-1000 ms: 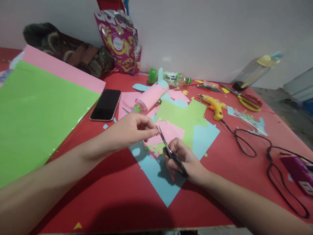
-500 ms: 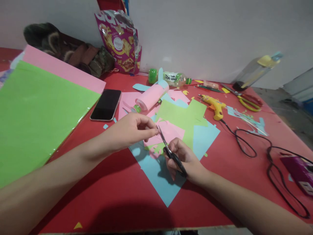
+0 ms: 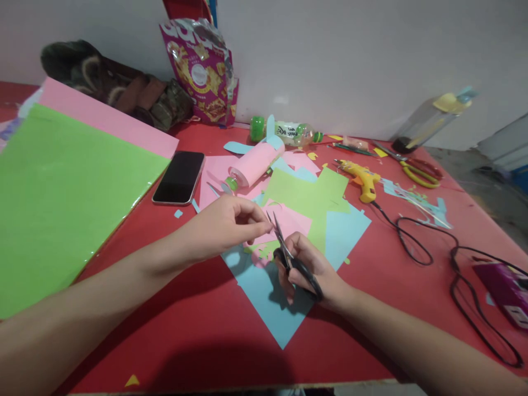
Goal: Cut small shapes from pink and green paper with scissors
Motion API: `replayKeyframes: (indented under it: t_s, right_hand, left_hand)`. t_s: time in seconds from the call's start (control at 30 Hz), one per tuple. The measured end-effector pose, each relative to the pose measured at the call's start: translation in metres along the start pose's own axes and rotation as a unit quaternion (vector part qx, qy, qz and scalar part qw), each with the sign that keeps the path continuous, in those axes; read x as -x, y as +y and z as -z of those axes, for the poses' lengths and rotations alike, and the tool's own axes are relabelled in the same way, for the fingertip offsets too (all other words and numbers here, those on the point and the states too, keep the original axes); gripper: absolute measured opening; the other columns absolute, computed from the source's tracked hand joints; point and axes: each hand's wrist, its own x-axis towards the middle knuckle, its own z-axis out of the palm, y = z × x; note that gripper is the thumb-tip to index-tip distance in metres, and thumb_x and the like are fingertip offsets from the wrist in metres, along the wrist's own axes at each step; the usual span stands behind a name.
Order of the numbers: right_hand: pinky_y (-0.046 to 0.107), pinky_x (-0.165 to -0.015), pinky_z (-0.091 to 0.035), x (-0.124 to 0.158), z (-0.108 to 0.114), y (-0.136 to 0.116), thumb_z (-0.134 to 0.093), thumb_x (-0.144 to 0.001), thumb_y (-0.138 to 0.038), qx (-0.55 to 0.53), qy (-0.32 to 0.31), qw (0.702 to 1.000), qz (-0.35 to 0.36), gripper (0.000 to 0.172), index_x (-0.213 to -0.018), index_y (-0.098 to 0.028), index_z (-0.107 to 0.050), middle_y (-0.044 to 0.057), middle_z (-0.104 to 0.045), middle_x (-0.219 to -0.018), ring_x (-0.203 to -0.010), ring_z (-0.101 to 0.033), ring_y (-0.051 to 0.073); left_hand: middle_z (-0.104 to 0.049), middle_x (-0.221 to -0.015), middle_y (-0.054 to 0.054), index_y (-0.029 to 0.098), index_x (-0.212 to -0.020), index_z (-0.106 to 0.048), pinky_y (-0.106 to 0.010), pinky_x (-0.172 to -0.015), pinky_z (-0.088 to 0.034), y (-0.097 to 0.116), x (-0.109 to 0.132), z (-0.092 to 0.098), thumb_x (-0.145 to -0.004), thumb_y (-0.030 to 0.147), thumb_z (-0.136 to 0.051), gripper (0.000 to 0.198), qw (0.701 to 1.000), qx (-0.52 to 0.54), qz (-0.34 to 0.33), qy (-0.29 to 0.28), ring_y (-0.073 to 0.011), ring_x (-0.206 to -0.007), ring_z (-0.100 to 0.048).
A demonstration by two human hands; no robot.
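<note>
My right hand (image 3: 311, 269) grips black scissors (image 3: 289, 254) by the handles, blades slightly apart and pointing up and away. My left hand (image 3: 229, 223) is pinched closed right at the blade tips, holding something too small to make out. Both hands hover over a pile of cut paper: a blue sheet (image 3: 272, 300), a pink piece (image 3: 291, 220) and green pieces (image 3: 309, 195) on the red table (image 3: 185, 330).
Large green (image 3: 61, 192) and pink (image 3: 103, 118) sheets lie left, a phone (image 3: 179, 177) beside them. A pink-wrapped bottle (image 3: 253, 164), a yellow glue gun (image 3: 363, 177) with black cord (image 3: 429, 247), red-yellow scissors (image 3: 418, 170), a snack bag (image 3: 202, 69) and a purple device (image 3: 505, 286) surround the work.
The scissor blades have opened a little and my right hand shifted slightly down and right. My left hand stays pinched at the blade tips.
</note>
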Motion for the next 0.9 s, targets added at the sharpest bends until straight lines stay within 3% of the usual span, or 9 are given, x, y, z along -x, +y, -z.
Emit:
replayKeyframes:
  t_s: [0.9]
  right_hand:
    - [0.013,-0.032,-0.043,0.0002,-0.0007,0.0003,-0.065,-0.066,-0.034,0.002,0.018,1.000,-0.014,0.037,-0.076,-0.021,-0.031,-0.009,-0.044,-0.064,-0.036,-0.043,0.000]
  left_hand:
    - [-0.055,-0.057,0.002,0.014,-0.063,-0.057,-0.017,-0.050,-0.038,0.0006,0.0009,0.0033,-0.070,0.030,-0.054,0.017,1.000,-0.004,-0.012,0.011,-0.0084,-0.054,-0.049]
